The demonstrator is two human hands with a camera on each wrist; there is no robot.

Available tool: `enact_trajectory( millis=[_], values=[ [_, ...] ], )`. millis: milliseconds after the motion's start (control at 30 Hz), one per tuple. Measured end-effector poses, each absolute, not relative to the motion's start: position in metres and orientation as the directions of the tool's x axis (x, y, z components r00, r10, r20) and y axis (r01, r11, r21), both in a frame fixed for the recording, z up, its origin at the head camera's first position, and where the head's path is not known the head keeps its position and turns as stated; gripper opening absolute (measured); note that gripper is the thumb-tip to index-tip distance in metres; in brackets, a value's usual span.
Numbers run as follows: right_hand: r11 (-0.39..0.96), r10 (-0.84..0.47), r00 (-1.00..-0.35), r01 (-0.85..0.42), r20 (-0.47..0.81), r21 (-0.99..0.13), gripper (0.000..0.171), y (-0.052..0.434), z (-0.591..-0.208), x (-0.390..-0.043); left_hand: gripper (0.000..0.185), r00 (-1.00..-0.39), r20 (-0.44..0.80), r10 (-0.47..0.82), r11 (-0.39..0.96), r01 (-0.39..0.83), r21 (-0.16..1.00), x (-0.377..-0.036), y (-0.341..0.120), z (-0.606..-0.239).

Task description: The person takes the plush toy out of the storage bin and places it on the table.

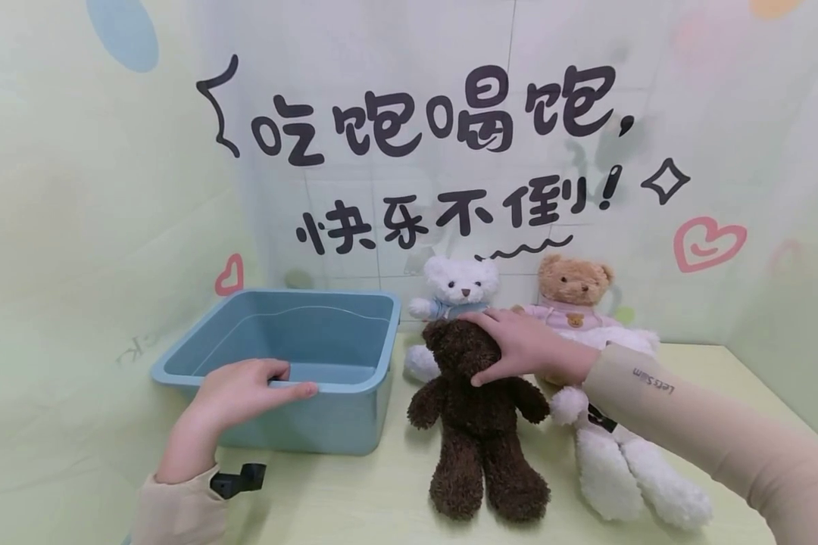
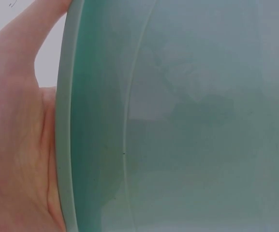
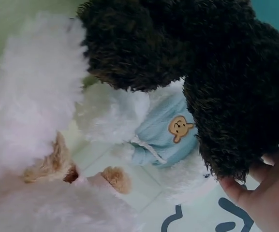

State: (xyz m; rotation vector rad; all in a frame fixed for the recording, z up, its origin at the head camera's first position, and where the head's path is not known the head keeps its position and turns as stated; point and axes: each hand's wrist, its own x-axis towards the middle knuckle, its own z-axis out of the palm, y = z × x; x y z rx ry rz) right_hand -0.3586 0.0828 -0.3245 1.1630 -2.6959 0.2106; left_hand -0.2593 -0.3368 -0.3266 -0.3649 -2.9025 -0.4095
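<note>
The right hand [image 1: 525, 344] grips the dark brown teddy bear [image 1: 477, 424] by its head, while the left hand [image 1: 245, 393] holds the blue tub [image 1: 354, 412] by its near rim.

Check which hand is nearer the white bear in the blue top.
Right. The right hand grips the dark brown bear directly in front of the white bear; the left hand holds the blue tub rim, farther off.

Left hand [image 2: 18, 145] against the teal tub's rim [image 2: 64, 145] — interior fills view.
</note>
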Motion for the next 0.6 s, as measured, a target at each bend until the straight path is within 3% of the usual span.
enact_trajectory(
  millis=[200,600],
  values=[
    [0.695,-0.682,-0.705,-0.707,0.194,-0.131,0.099,0.0822,-0.3194,-0.3650,0.058,-0.953,0.214,0.216,0.932,0.267,0.245,-0.2594,-0.3369,-0.3265],
    [0.699,-0.675,-0.717,-0.697,0.170,-0.161,0.077,0.0782,-0.3147,-0.3695,0.058,-0.955,0.208,0.212,0.934,0.261,0.243,-0.2602,-0.3368,-0.3265]
  ],
)
